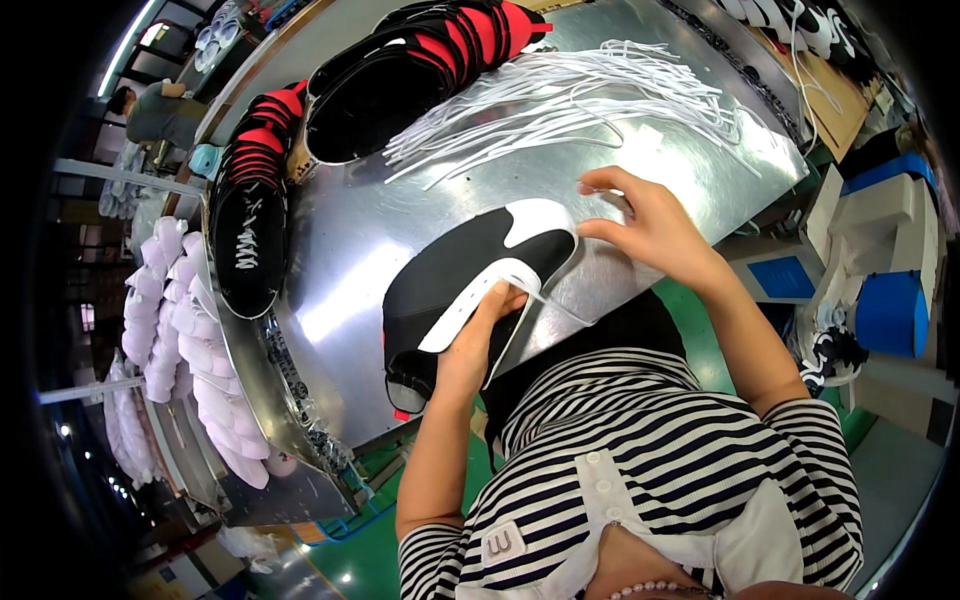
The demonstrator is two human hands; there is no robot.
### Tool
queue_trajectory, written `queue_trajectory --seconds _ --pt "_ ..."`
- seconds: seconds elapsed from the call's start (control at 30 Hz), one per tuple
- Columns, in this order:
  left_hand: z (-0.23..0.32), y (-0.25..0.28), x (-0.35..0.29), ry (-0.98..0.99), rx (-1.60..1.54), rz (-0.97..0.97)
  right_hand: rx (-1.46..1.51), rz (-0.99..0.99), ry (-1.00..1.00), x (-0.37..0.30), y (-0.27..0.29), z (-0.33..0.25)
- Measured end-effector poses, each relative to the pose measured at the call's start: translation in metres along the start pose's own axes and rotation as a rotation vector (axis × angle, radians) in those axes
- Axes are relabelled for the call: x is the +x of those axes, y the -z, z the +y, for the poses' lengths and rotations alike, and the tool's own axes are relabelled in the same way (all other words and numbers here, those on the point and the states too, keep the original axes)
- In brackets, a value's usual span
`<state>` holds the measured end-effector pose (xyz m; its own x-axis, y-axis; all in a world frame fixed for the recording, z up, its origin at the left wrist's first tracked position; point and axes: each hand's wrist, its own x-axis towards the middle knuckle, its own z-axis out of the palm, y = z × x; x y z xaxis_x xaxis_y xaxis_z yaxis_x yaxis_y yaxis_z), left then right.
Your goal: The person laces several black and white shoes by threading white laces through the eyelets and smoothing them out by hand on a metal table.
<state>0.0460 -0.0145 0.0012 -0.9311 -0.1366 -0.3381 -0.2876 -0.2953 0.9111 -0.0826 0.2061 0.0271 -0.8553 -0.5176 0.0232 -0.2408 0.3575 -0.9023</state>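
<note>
A black and white shoe upper (pixel 450 262) lies near the front edge of the metal table. My left hand (pixel 478 340) grips its white eyelet strip, with the thumb on top and the other fingers tucked inside the opening. A white shoelace (pixel 560 306) runs through the front eyelet, and its loose part trails to the right over the metal. Just right of the upper's white toe, my right hand (pixel 640 222) is raised with thumb and forefinger apart. Nothing shows between them; its other fingers are partly curled.
Many loose white shoelaces (pixel 590 100) spread across the back of the metal table (pixel 340 225). Stacked black and red uppers (pixel 390 85) stand at the back, with another row (pixel 250 200) on the left. Pale padded pieces (pixel 205 350) hang beyond the left edge. A beige and blue machine (pixel 885 250) stands at right.
</note>
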Motion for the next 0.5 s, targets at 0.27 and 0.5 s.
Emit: queue_trajectory --seconds 0.27,0.5 --pt "0.004 0.011 0.014 -0.025 0.48 0.129 0.279 -0.073 -0.149 0.019 -0.025 0.011" --pt "0.024 0.038 0.031 -0.109 0.679 0.08 0.578 0.085 -0.25 0.045 -0.043 0.034"
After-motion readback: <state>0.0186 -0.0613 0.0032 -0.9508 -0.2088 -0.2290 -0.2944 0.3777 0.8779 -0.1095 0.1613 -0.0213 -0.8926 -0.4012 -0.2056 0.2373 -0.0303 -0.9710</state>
